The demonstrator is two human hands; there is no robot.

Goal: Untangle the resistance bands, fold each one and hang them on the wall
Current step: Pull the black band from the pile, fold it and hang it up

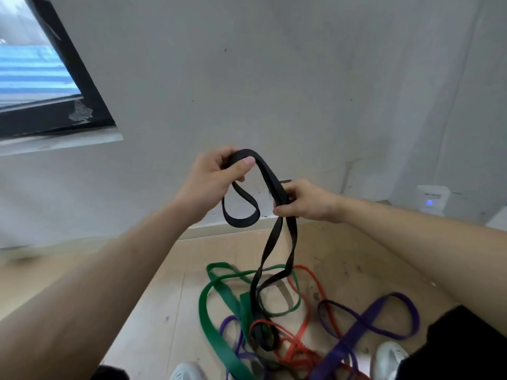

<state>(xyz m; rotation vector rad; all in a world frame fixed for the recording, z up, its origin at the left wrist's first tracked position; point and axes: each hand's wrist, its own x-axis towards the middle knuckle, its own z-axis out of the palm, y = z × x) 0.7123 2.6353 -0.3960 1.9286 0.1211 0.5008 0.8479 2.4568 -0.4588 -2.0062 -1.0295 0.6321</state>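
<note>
We are early in the job. Our left hand (211,174) holds the black band (241,221) up in front of the wall (274,78), thumb pressed over the top bend and fingers curled beneath it, with a short loop hanging below. Just to the right and a little lower, our right hand (304,201) has its fingers curled round two strands gathered together. From there the black band drops to the floor (164,297), where its lower end is caught in the pile near our feet, crossing the green band (208,319) and red band (308,272). The purple band (356,330) sprawls to the right. We see nothing hung on the wall, and no hook. By our reckoning every band has yet to be freed, folded and hung.
</note>
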